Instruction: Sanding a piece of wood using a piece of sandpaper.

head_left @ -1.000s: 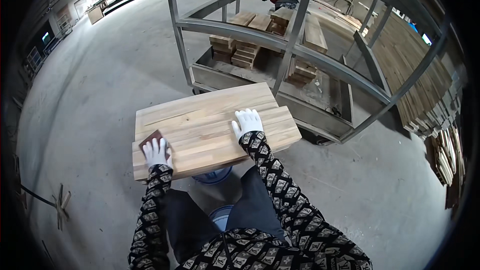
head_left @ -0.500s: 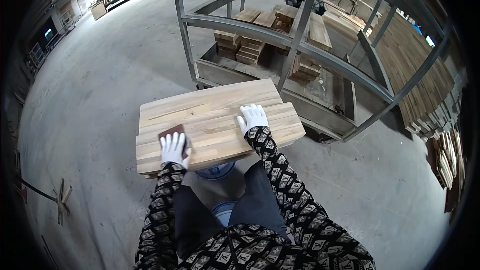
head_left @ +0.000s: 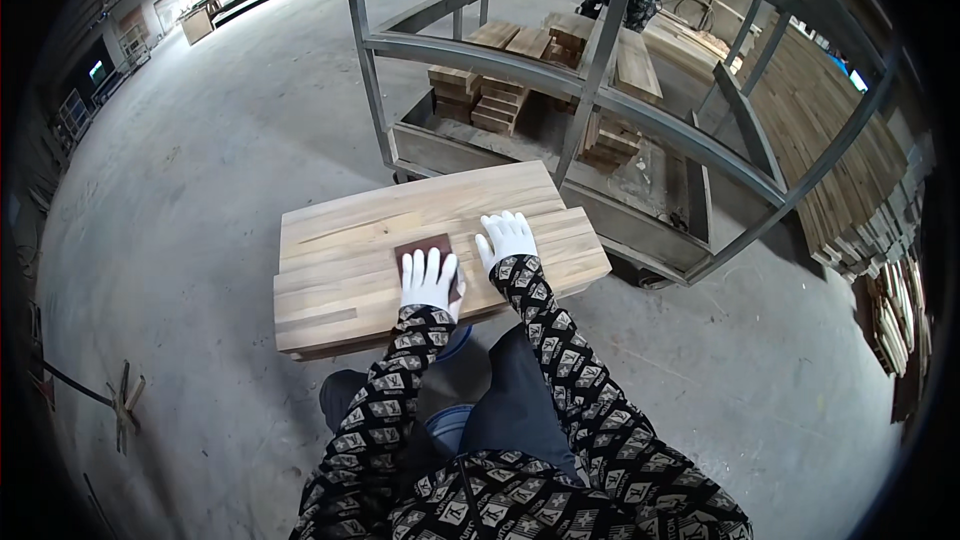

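Left hand (head_left: 428, 282) lay over brown sheet (head_left: 424, 243), near middle of wooden panels (head_left: 345, 252); whether clamped could not be told, palm side hidden. Right hand (head_left: 508, 237) rested on panels farther right, fingers slightly apart. Panels looked heavy, stiff, hardly fragile: best gripped at left and right ends. Sheet probably light, bendable; best pinched by sides.

The left hand (head_left: 428, 283) holds a brown pad (head_left: 440, 242) against boards (head_left: 335, 275).
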`<state>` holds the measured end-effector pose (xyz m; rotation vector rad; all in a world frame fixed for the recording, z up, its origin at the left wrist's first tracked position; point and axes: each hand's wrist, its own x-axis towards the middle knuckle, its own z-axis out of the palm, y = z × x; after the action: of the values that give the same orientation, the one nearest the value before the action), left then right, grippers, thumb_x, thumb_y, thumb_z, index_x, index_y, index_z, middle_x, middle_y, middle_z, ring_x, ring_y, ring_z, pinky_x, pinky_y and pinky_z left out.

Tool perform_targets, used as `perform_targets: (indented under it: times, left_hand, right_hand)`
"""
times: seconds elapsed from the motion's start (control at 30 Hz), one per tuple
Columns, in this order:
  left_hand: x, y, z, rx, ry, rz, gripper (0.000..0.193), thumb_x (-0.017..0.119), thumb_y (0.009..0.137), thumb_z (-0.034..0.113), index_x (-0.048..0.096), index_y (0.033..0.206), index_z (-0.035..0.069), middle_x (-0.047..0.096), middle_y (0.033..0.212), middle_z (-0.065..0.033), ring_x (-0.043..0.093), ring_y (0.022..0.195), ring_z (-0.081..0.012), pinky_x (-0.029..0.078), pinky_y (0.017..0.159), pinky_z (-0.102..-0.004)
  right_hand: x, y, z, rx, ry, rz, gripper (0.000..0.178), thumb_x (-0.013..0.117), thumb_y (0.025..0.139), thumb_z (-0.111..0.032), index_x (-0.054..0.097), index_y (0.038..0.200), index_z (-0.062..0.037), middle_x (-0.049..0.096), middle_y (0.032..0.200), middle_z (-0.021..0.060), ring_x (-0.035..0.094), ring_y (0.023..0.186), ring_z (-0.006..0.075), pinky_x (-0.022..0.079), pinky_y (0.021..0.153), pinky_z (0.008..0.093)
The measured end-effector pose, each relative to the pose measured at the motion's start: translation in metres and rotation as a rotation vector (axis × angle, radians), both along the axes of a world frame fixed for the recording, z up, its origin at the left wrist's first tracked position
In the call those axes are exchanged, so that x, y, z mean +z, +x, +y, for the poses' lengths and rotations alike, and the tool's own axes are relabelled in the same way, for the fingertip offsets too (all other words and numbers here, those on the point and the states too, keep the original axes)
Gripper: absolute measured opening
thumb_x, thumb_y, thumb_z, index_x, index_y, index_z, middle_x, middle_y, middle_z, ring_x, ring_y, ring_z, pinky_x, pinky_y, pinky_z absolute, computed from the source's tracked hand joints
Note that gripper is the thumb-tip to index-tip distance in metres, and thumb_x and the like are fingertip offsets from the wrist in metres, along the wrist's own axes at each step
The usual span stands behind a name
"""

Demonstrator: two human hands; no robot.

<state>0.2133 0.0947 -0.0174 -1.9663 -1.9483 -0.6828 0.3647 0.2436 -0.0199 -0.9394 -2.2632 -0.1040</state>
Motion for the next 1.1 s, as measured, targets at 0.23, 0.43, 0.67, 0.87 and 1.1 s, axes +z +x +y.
perform_targets:
  times: [0.23, 0.43, 0.67, 0.87, 1.1]
  left_hand:
    - [-0.011, -0.078, -0.062, 0.069, -0.124, 0.030, 0.058, 0.064, 0.089, 0.028, 0.051, 0.143, 0.013, 0.047, 0.145, -0.0224, 0.039, 0.136, -0.0480, 0.022, 0.119, -0.0619]
    - [-0.061, -0.212, -0.147, 0.517, -0.115, 0.164, 0.055, 0.060, 0.093, 0.027, 0.050, 0.146, 0.015, 0.047, 0.147, -0.0204, 0.038, 0.137, -0.0471, 0.021, 0.119, -0.0620]
    - [0.006, -0.070, -0.011, 0.189, 0.070, 0.078, 0.046, 0.063, 0.085, 0.026, 0.057, 0.128, 0.010, 0.055, 0.119, -0.0185, 0.050, 0.111, -0.0403, 0.035, 0.103, -0.0572]
    - [-0.004, -0.017, -0.007, -0.029, 0.034, -0.008, 0.051, 0.062, 0.092, 0.034, 0.054, 0.138, 0.013, 0.051, 0.138, -0.0223, 0.045, 0.128, -0.0472, 0.028, 0.114, -0.0616]
    - [-0.026, -0.171, -0.115, 0.425, -0.100, 0.201, 0.053, 0.057, 0.096, 0.038, 0.051, 0.144, 0.016, 0.051, 0.142, -0.0207, 0.041, 0.134, -0.0459, 0.025, 0.115, -0.0609]
  right_hand:
    - [-0.002, 0.002, -0.001, 0.010, 0.016, 0.015, 0.039, 0.062, 0.095, -0.028, 0.062, 0.126, -0.0051, 0.064, 0.122, 0.0158, 0.053, 0.126, 0.0375, 0.033, 0.115, 0.0515]
    - [0.005, -0.011, -0.012, 0.010, -0.009, -0.016, 0.039, 0.063, 0.094, -0.027, 0.061, 0.127, -0.0052, 0.064, 0.123, 0.0157, 0.052, 0.127, 0.0369, 0.033, 0.115, 0.0513]
    - [0.000, -0.008, -0.001, 0.000, 0.003, -0.021, 0.038, 0.062, 0.095, -0.029, 0.064, 0.125, -0.0056, 0.064, 0.124, 0.0155, 0.052, 0.127, 0.0356, 0.032, 0.115, 0.0515]
    - [-0.006, -0.004, 0.009, 0.024, 0.036, -0.021, 0.037, 0.061, 0.096, -0.031, 0.064, 0.125, -0.0078, 0.065, 0.123, 0.0142, 0.053, 0.126, 0.0343, 0.033, 0.115, 0.0500]
    - [-0.008, -0.005, 0.009, 0.001, 0.032, -0.014, 0.037, 0.062, 0.097, -0.029, 0.063, 0.127, -0.0083, 0.065, 0.123, 0.0130, 0.054, 0.124, 0.0338, 0.035, 0.114, 0.0480]
